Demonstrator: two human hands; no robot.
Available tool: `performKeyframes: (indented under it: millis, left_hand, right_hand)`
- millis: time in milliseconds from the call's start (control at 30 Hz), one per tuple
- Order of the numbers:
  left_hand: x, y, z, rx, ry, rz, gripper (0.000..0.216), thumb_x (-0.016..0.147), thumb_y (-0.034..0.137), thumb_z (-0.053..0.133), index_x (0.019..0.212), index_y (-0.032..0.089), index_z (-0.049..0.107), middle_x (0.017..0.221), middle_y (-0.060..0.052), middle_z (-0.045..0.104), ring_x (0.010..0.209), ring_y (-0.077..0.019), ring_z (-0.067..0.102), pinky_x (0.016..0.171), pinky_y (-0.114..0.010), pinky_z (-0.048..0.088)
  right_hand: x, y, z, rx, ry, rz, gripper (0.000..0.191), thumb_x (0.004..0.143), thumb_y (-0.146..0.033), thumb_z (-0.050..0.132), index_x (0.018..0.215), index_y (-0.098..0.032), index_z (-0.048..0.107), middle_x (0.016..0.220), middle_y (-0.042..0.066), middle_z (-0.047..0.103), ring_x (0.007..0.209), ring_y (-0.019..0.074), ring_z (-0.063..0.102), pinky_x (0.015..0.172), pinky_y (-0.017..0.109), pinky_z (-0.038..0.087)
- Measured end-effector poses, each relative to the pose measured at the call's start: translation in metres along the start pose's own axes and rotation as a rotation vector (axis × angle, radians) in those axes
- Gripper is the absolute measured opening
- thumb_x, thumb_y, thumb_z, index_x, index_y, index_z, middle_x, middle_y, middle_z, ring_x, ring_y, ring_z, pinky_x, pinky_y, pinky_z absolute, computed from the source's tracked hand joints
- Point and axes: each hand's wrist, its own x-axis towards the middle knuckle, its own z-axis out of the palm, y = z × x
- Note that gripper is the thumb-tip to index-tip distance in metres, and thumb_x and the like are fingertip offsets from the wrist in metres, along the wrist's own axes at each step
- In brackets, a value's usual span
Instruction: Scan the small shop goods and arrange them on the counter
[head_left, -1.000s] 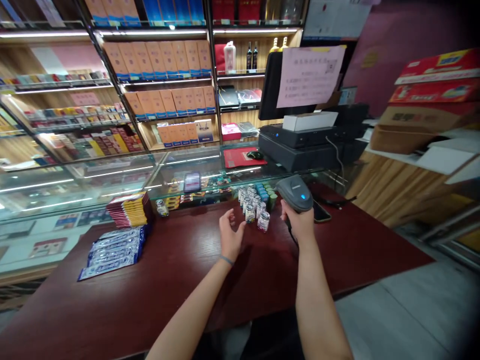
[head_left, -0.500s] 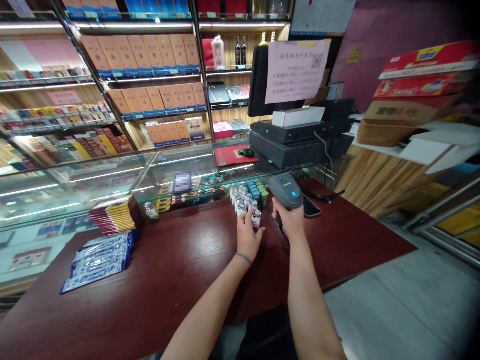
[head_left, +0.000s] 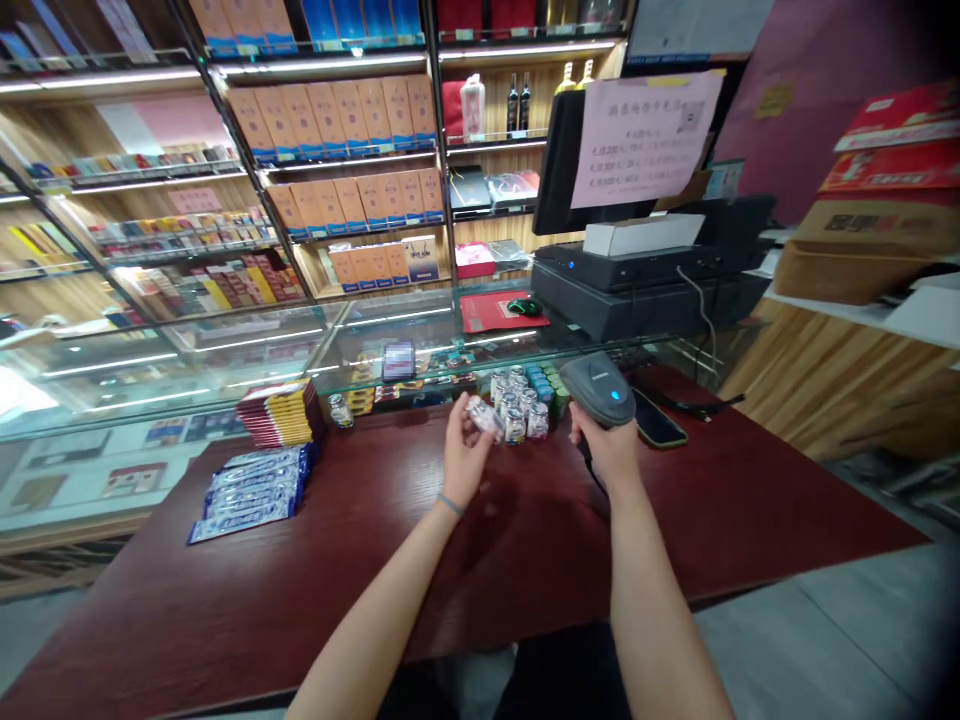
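Observation:
Tilted on its side, a small clear jar with a pale label [head_left: 484, 416] is held in the fingers of my left hand [head_left: 462, 465], just above the counter. My right hand [head_left: 613, 455] is wrapped round the handle of a dark grey barcode scanner [head_left: 600, 390], whose blue light is on. Between the hands, several similar silver-lidded jars [head_left: 515, 422] stand upright in a cluster. Small blue and green containers [head_left: 555, 388] are lined up right behind them. A single jar [head_left: 340, 410] stands apart at the left.
On the dark red counter [head_left: 375, 580], a stack of maroon and yellow packs [head_left: 276, 415] and blue-white packets [head_left: 247, 492] lie at left. A phone [head_left: 661, 425] lies right of the scanner. Behind are a glass case, a mouse [head_left: 525, 306] and a monitor [head_left: 559, 165].
My left hand has lifted a jar from the cluster, moved left and tilted it. The scanner stays in my right hand. The view has shifted left, so the scene sits further right.

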Motion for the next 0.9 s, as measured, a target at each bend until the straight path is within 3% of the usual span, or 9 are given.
performKeyframes:
  millis: [100,267,367,467,633,800,900]
  left_hand:
    - [0.018,0.004,-0.057,-0.072,0.073,-0.088,0.085,0.09,0.038,0.07,0.161,0.028,0.024,0.13,-0.013,0.067,0.109,-0.0229,0.07,0.091,-0.035,0.058]
    - [0.026,0.002,-0.141,-0.126,0.131,-0.258,0.063,0.086,0.047,0.075,0.14,0.023,0.056,0.129,-0.014,0.069,0.111,-0.0245,0.07,0.092,-0.037,0.058]
    - [0.022,0.002,-0.172,-0.218,0.14,-0.315,0.052,0.086,0.044,0.076,0.131,0.021,0.065,0.13,-0.013,0.07,0.109,-0.0233,0.07,0.093,-0.037,0.058]
    - [0.019,0.0,-0.19,-0.336,0.186,-0.348,0.047,0.087,0.039,0.076,0.13,0.02,0.068,0.129,-0.011,0.071,0.103,-0.0194,0.07,0.087,-0.031,0.058]
    - [0.02,-0.009,-0.202,-0.562,0.195,-0.363,0.047,0.084,0.027,0.08,0.129,0.019,0.07,0.123,-0.009,0.074,0.095,-0.0151,0.069,0.081,-0.025,0.056]
    - [0.025,-0.014,-0.202,-0.574,0.197,-0.376,0.042,0.085,0.027,0.079,0.126,0.022,0.072,0.127,-0.008,0.073,0.109,-0.0184,0.068,0.09,-0.028,0.054]
    - [0.026,-0.015,-0.202,-0.555,0.196,-0.376,0.044,0.084,0.029,0.08,0.126,0.022,0.072,0.128,-0.009,0.072,0.114,-0.0198,0.067,0.095,-0.031,0.053]
  right_hand:
    - [-0.004,0.003,0.011,0.051,-0.056,0.031,0.029,0.078,-0.045,0.08,0.08,-0.024,0.06,0.055,-0.005,0.059,0.043,0.0134,0.052,0.046,0.029,0.047]
    - [-0.017,0.008,0.037,-0.022,-0.196,0.034,0.047,0.073,-0.046,0.085,0.106,-0.023,0.062,0.072,0.0,0.071,0.05,0.0166,0.059,0.048,0.03,0.051]
    - [-0.03,0.009,0.054,-0.11,-0.338,-0.056,0.054,0.075,-0.041,0.081,0.121,-0.021,0.06,0.093,0.006,0.077,0.076,0.022,0.072,0.067,0.033,0.058]
    - [-0.043,0.008,0.067,-0.252,-0.529,-0.142,0.056,0.079,-0.034,0.073,0.131,-0.021,0.056,0.109,0.009,0.077,0.097,0.0243,0.075,0.082,0.033,0.057]
    - [-0.059,0.003,0.079,-0.506,-0.822,-0.271,0.062,0.077,-0.026,0.066,0.136,-0.022,0.049,0.104,0.008,0.079,0.087,0.0288,0.079,0.069,0.03,0.053]
    - [-0.065,0.002,0.085,-0.625,-0.917,-0.352,0.037,0.076,-0.022,0.061,0.113,-0.023,0.056,0.081,0.004,0.077,0.072,0.0296,0.078,0.058,0.027,0.045]
    - [-0.065,0.005,0.084,-0.641,-0.906,-0.373,0.034,0.075,-0.022,0.061,0.109,-0.024,0.056,0.079,0.004,0.077,0.07,0.0298,0.078,0.056,0.027,0.042]
